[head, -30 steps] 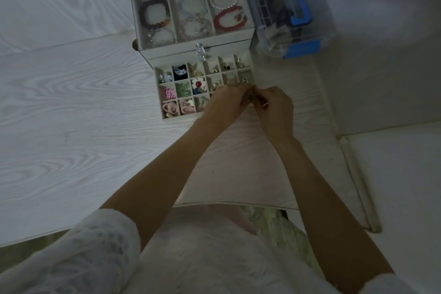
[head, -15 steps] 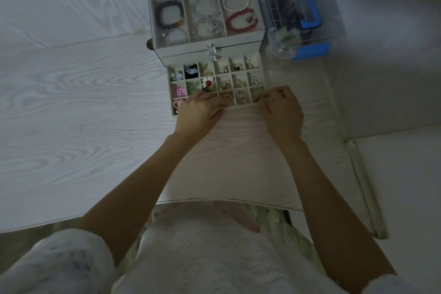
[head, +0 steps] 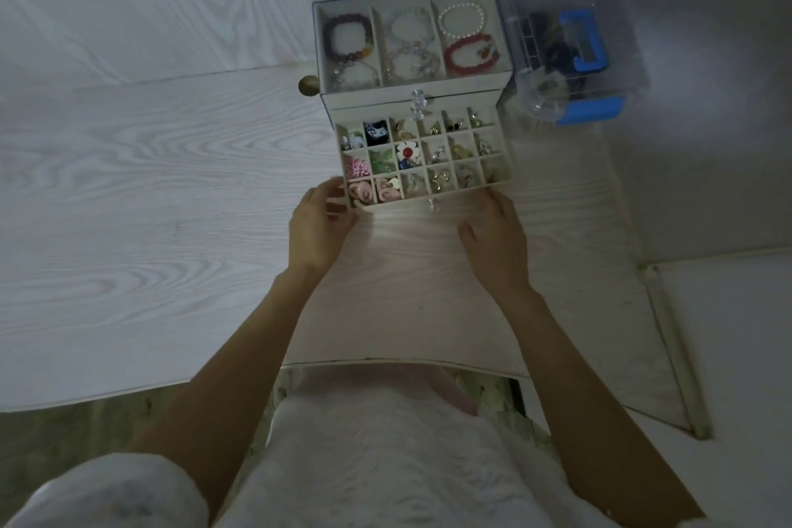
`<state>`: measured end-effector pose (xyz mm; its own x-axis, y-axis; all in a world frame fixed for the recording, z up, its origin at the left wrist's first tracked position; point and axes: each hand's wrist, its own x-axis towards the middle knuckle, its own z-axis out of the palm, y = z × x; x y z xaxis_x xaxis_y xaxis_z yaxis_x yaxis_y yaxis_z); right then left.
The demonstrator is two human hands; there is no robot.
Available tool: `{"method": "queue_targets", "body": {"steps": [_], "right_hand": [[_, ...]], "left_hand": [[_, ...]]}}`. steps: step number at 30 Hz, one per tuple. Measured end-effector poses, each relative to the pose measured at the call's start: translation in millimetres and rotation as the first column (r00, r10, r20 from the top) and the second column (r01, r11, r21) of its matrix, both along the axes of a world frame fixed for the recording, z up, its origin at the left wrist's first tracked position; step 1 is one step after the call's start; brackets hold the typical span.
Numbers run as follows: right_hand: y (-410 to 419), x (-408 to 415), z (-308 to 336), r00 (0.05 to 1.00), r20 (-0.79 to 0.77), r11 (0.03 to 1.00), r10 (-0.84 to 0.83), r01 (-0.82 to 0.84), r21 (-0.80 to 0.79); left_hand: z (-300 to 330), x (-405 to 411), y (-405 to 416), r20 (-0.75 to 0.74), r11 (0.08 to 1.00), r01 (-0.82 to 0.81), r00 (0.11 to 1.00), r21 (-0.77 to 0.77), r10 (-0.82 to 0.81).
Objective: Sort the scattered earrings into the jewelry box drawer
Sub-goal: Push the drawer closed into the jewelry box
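The white jewelry box (head: 411,95) stands at the back of the table, bracelets lying in its top tray. Its lower drawer (head: 403,203) is pulled out toward me, a grid of small compartments holding earrings, among them a white flower earring (head: 407,151) and pink ones (head: 360,191). My left hand (head: 319,227) grips the drawer's front left corner, thumb on the rim and fingers curled under. My right hand (head: 493,240) lies relaxed at the front right corner, fingertips touching the drawer's front edge. I see no loose earrings on the table.
A clear plastic case with blue handle and clips (head: 574,51) sits right of the jewelry box. The pale wood-grain table (head: 171,184) stretches left; its near edge curves in front of me. A small round brass knob (head: 308,86) shows beside the box's left side.
My hands, together over the drawer's right side a second ago, have moved apart to its front corners. The compartments they covered are now visible.
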<state>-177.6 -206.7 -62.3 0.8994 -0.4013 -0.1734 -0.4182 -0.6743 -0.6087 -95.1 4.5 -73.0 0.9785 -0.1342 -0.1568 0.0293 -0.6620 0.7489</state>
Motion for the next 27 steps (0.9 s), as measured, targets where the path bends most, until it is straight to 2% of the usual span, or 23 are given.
{"method": "queue_targets", "body": {"steps": [9, 14, 20, 24, 27], "right_hand": [[7.1, 29.5, -4.0, 0.998, -0.029, 0.995, 0.055, -0.057, -0.085], [14.5, 51.7, -7.2, 0.994, -0.062, 0.985, 0.089, -0.097, -0.143], [9.1, 81.7, -6.2, 0.981, -0.162, 0.941, 0.105, -0.151, -0.302], [2.3, 97.6, -7.4, 0.967, -0.207, 0.933, 0.148, -0.206, -0.295], [0.0, 104.3, -8.2, 0.958, -0.231, 0.932, 0.168, -0.231, -0.279]], "left_hand": [[-7.5, 30.9, 1.0, 0.064, 0.999, -0.012, 0.998, -0.051, 0.016], [-3.8, 58.2, 2.3, 0.083, 0.989, -0.096, 0.991, -0.115, 0.106], [-6.1, 89.1, -0.7, 0.149, 1.000, -0.023, 0.988, -0.016, 0.025], [-5.4, 107.5, -5.0, 0.204, 0.996, -0.006, 0.979, 0.086, -0.012], [-1.2, 115.2, -5.0, 0.289, 0.974, -0.046, 0.957, 0.220, -0.021]]}}
